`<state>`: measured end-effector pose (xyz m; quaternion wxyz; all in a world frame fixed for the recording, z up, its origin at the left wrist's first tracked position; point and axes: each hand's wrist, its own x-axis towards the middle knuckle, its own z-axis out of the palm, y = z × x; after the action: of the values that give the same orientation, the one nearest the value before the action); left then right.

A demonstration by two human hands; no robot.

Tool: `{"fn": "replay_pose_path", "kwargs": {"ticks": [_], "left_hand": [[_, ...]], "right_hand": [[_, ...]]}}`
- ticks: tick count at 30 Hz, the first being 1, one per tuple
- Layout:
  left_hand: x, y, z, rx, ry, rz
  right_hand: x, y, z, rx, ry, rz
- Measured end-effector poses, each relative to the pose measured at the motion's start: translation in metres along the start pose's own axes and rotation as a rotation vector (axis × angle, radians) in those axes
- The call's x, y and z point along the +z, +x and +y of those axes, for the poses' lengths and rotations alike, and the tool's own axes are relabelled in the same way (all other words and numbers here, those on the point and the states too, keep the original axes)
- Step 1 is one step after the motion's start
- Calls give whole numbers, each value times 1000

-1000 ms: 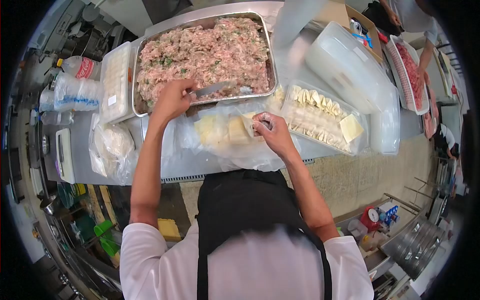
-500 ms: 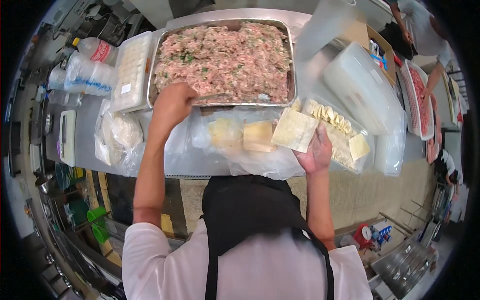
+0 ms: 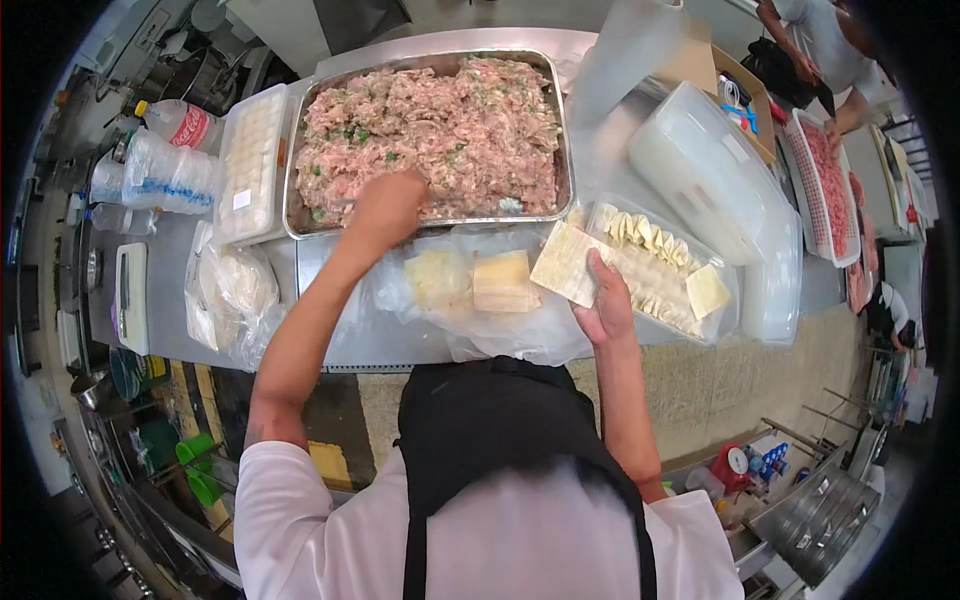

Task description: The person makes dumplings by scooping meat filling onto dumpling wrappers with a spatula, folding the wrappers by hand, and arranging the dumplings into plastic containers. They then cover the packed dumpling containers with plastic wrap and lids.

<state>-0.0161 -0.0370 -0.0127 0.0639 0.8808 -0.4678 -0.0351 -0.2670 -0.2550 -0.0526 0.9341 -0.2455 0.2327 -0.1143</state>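
Observation:
My left hand (image 3: 390,207) is closed over the front of a metal tray (image 3: 570,150) heaped with ground meat mixed with green bits (image 3: 440,120). In it is a thin metal utensil, largely hidden by the fingers and the meat. My right hand (image 3: 606,303) pinches a pale square dough wrapper (image 3: 568,262), thumb on top; whether it is one sheet or several I cannot tell. Just left of it, a stack of square wrappers (image 3: 502,282) lies on clear plastic (image 3: 440,318). A container (image 3: 655,312) of folded dumplings (image 3: 640,228) sits beside my right hand.
A lidded white container (image 3: 250,165), bottles (image 3: 185,127) and a plastic-bagged pale mass (image 3: 235,275) stand at left. Large translucent bins (image 3: 700,170) occupy the right. Farther right, a co-worker's hand (image 3: 835,135) is over a basket of meat (image 3: 822,175).
My left hand has moved rightward and slightly down over the tray's front edge. My right hand has shifted left with the wrapper, which is now tilted, the thumb over it.

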Motion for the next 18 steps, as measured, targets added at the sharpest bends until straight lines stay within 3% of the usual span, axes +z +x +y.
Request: {"fn": "replay_pose_path", "kwargs": {"ticks": [2, 6, 8, 9, 11, 12, 13, 15, 18], "left_hand": [[32, -1, -2, 78, -24, -36], [18, 2, -21, 146, -179, -123], [-9, -3, -11, 73, -552, -120], [-17, -6, -1, 93, -553, -126], [-25, -17, 19, -22, -790, -127], [-23, -24, 31, -220, -976, -207], [-10, -29, 45, -212, -976, -215], [25, -39, 65, 117, -702, 306], [16, -63, 71, 19, -474, 147]], "right_hand": [[-4, 3, 0, 13, 13, -54], [-2, 10, 4, -39, 25, -88], [-2, 20, 11, -49, 63, -33], [5, 23, 13, -66, 67, -23], [25, 28, 17, -26, 189, 21], [32, 32, 20, -38, 194, 30], [38, 36, 23, 33, 273, 25], [42, 44, 24, 106, 351, 14], [37, 55, 27, -23, 333, 170]]}}
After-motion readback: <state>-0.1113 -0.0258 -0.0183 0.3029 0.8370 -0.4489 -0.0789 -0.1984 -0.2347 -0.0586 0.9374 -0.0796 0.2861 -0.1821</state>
